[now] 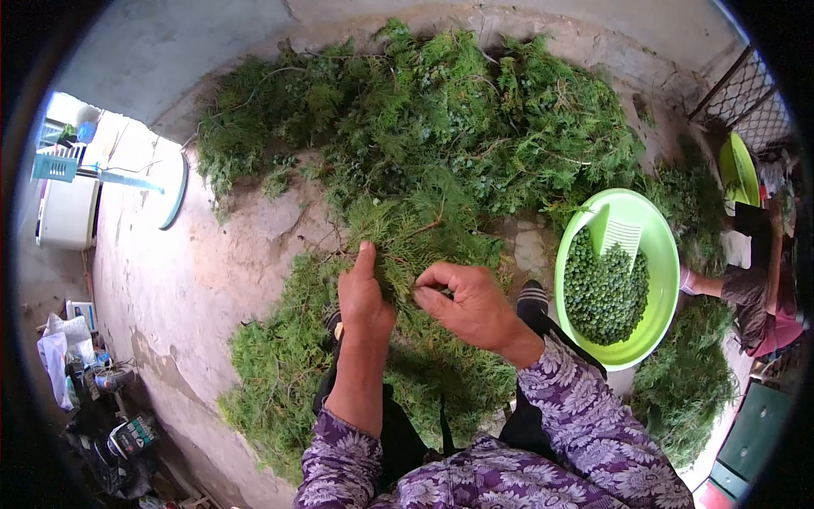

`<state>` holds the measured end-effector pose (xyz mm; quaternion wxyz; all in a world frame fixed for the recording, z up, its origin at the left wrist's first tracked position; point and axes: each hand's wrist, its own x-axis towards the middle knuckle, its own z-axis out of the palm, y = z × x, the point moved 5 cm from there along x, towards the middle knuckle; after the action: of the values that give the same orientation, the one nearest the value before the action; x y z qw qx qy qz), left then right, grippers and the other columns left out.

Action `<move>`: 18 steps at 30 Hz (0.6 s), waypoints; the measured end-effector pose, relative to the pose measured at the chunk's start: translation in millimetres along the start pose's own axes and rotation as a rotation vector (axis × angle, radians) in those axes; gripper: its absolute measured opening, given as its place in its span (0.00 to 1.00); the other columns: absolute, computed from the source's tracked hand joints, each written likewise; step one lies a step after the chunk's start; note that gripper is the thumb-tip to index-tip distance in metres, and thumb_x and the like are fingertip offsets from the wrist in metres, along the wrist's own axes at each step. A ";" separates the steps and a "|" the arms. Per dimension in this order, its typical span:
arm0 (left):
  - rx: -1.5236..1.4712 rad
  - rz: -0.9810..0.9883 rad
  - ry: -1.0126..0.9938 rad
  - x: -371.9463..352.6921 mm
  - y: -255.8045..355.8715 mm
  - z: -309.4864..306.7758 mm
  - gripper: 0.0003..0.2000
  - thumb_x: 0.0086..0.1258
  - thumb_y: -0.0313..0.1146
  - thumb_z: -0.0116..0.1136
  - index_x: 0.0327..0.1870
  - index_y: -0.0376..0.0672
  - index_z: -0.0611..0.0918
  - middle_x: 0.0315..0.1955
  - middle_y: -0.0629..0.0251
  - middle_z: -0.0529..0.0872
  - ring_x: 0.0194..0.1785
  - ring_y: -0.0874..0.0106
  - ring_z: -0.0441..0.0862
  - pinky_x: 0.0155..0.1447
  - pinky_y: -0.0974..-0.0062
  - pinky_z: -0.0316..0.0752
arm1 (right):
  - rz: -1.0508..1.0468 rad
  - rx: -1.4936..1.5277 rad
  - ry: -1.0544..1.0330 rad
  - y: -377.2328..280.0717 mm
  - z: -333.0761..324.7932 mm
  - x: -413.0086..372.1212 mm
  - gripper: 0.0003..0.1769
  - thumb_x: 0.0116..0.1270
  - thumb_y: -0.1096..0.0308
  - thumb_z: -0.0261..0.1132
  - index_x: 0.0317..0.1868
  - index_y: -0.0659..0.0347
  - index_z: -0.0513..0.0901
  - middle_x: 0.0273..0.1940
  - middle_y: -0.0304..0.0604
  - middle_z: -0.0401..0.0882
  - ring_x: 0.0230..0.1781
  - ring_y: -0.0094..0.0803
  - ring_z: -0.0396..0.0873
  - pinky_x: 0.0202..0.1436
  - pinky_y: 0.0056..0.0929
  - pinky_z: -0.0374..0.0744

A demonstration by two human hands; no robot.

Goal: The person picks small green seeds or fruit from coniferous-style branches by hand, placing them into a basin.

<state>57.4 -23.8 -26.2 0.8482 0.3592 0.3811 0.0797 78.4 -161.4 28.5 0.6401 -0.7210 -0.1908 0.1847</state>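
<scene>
My left hand [366, 293] is closed around a leafy evergreen branch [407, 233], its thumb pointing up along the stem. The flat green sprays of the branch fan out beyond the thumb. Just to the right, my right hand [476, 307] makes a pinch at the edge of the foliage; whatever lies between thumb and forefinger is too small to name. Close by on the right stands a light green basin [664, 271], partly filled with small round green cones [604, 297]. A ridged panel [621, 237] shows at the basin's far inner side.
A large heap of cut evergreen branches [424, 110] lies along the wall, with more foliage [271, 356] around my feet. At the right another person [759, 293] sits near a second green basin [739, 170]. A fan [170, 191] lies left; clutter [110, 416] fills the lower left.
</scene>
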 end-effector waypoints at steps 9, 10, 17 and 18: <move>0.232 0.128 0.054 -12.1 7.1 -0.8 0.21 0.62 0.40 0.54 0.40 0.30 0.64 0.33 0.55 0.74 0.32 0.68 0.75 0.31 0.69 0.73 | 0.018 -0.261 0.017 3.1 2.9 3.2 0.18 0.52 0.63 0.64 0.19 0.69 0.69 0.15 0.53 0.62 0.14 0.25 0.60 0.19 0.31 0.63; 0.276 0.159 0.057 -14.7 9.5 -0.2 0.22 0.61 0.41 0.54 0.41 0.30 0.63 0.33 0.55 0.74 0.32 0.68 0.75 0.31 0.69 0.73 | 0.019 -0.292 -0.007 4.2 3.7 4.0 0.19 0.52 0.62 0.64 0.19 0.69 0.67 0.15 0.53 0.60 0.14 0.26 0.58 0.19 0.31 0.63; 0.270 0.109 0.217 -26.9 18.2 7.2 0.27 0.60 0.43 0.55 0.48 0.28 0.60 0.36 0.54 0.72 0.35 0.67 0.73 0.34 0.69 0.72 | 0.046 -0.246 0.006 5.5 8.4 5.2 0.18 0.50 0.63 0.68 0.21 0.67 0.68 0.15 0.43 0.58 0.18 0.19 0.57 0.19 0.26 0.61; 0.340 0.070 0.246 -27.7 18.3 5.4 0.29 0.61 0.44 0.55 0.50 0.27 0.61 0.39 0.53 0.72 0.37 0.65 0.74 0.38 0.66 0.72 | 0.045 -0.246 0.005 7.1 9.6 5.6 0.18 0.50 0.63 0.68 0.21 0.67 0.68 0.15 0.43 0.58 0.18 0.19 0.57 0.19 0.26 0.61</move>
<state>44.4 -24.7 4.8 0.7190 0.4978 0.4771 0.0869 78.6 -151.1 20.2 0.5430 -0.7985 -0.1942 0.1726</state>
